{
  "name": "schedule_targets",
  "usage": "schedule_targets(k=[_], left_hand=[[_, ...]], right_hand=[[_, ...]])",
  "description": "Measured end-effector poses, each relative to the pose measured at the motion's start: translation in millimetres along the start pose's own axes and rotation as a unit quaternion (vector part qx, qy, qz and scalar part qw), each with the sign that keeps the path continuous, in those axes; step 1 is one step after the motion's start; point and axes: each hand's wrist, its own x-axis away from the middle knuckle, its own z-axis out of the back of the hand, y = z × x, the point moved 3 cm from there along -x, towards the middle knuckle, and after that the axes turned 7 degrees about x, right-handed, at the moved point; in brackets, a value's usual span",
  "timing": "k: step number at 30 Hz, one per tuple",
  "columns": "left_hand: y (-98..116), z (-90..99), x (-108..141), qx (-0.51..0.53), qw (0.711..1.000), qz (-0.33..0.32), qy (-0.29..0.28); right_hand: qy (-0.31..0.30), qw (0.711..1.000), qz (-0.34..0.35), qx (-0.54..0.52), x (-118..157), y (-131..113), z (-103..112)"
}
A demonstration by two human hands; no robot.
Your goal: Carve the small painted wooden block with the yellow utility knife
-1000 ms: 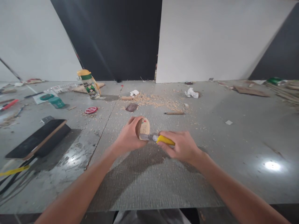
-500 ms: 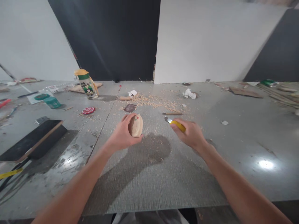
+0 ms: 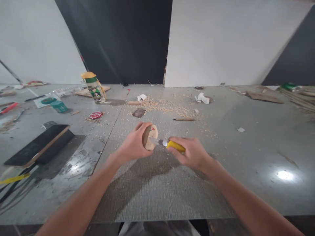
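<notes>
My left hand (image 3: 135, 140) is wrapped round a pale, rounded piece of wood (image 3: 153, 134) with small red and green marks on its face. The fingers hide its left side. In my right hand (image 3: 188, 150) is a utility knife (image 3: 176, 146) with a yellow handle. Its blade points left, and the tip lies at the face of the wood; whether it cuts in I cannot tell. Both hands are above the grey table (image 3: 152, 196). Beyond them on the table lies a thin wooden-handled carving tool (image 3: 184, 119).
Wood shavings (image 3: 159, 105) and crumpled tissue (image 3: 202, 98) lie behind the hands. To the left are a black lamp-like panel (image 3: 36, 147), a yellow-capped bottle (image 3: 94, 88), a red round lid (image 3: 95, 115) and a teal container (image 3: 59, 106). Flat wood scraps (image 3: 264, 97) sit far right.
My right hand has brought the knife left and down to the wood's face. My left hand has shifted slightly right, still holding the wood. The whole view has moved a little.
</notes>
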Motion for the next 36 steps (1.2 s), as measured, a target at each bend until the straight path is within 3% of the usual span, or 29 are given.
schedule_targets(k=[6, 10, 13, 16, 20, 23, 32, 36], left_hand=[[0.4, -0.6, -0.4, 0.000, 1.000, -0.010, -0.019], [5.8, 4.4, -0.2, 0.007, 0.999, -0.019, -0.042], [8.3, 7.9, 0.0, 0.005, 0.999, -0.012, -0.040], [7.7, 7.2, -0.2, 0.008, 0.999, -0.013, -0.039], [6.1, 3.4, -0.3, 0.022, 0.998, -0.027, -0.045], [4.8, 1.4, 0.0, 0.027, 0.998, -0.023, -0.049], [5.7, -1.4, 0.4, 0.029, 0.997, -0.036, -0.058], [9.9, 2.2, 1.4, 0.026, 0.997, -0.031, -0.066]], right_hand=[[0.023, 0.999, -0.001, 0.038, -0.5, 5.7, 4.3], [0.072, 0.992, -0.096, 0.042, -1.1, 38.0, 16.7], [0.102, 0.987, -0.122, 0.032, -0.6, 55.0, 24.1], [0.086, 0.992, -0.096, 0.000, -1.3, 44.8, 21.4], [0.002, 0.997, -0.025, -0.071, -2.0, 9.1, 9.4], [-0.031, 0.995, 0.002, -0.091, -1.5, -4.5, 4.8], [-0.017, 0.999, 0.021, -0.047, 0.0, -2.4, 5.5], [0.027, 0.999, -0.021, -0.013, -0.4, 18.3, 11.1]])
